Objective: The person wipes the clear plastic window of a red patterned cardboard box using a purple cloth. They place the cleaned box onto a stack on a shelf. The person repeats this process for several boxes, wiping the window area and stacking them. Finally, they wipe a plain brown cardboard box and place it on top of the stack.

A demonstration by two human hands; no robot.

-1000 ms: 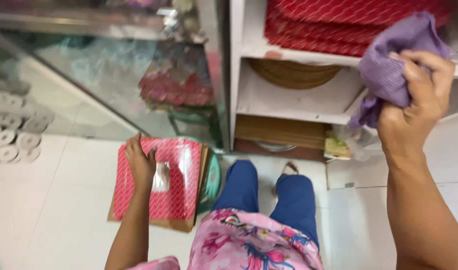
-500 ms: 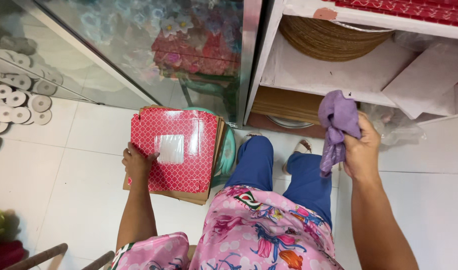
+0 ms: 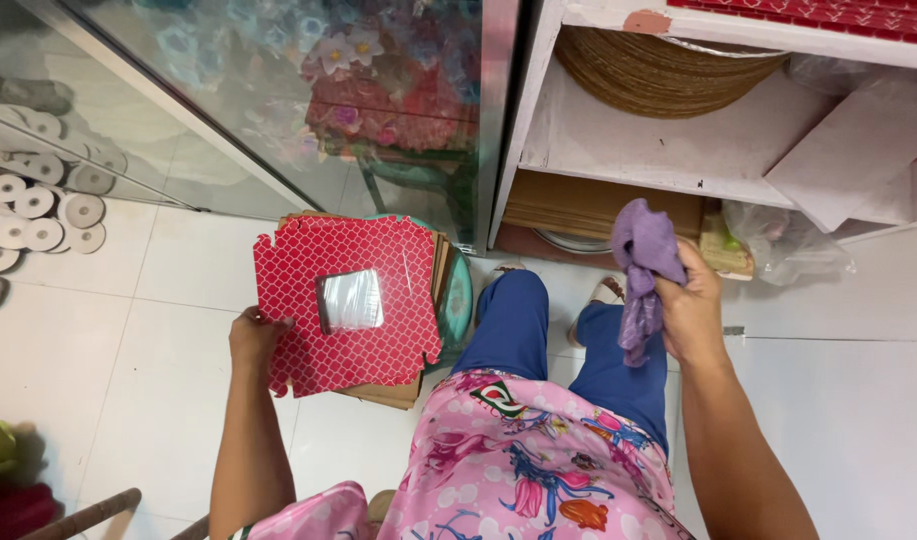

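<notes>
My left hand (image 3: 255,338) grips the lower left edge of a flat red patterned cardboard box blank (image 3: 346,302) with a clear window in its middle, lifted a little off a stack of similar flat blanks (image 3: 393,390) lying on a green stool (image 3: 456,300). My right hand (image 3: 690,310) is closed around a crumpled purple cloth (image 3: 641,258), held above my knees in front of the white shelf unit (image 3: 628,165).
A glass cabinet door (image 3: 278,100) stands to the left of the shelves. Round woven mats (image 3: 658,70) and flat brown boards (image 3: 588,205) lie on the shelves, a plastic bag (image 3: 788,245) beside them. White discs (image 3: 38,210) lie on the tiled floor at left.
My left hand has lifted the top red blank off the stack and tilted it. My right hand has come down from the upper shelf with the purple cloth, toward the middle.
</notes>
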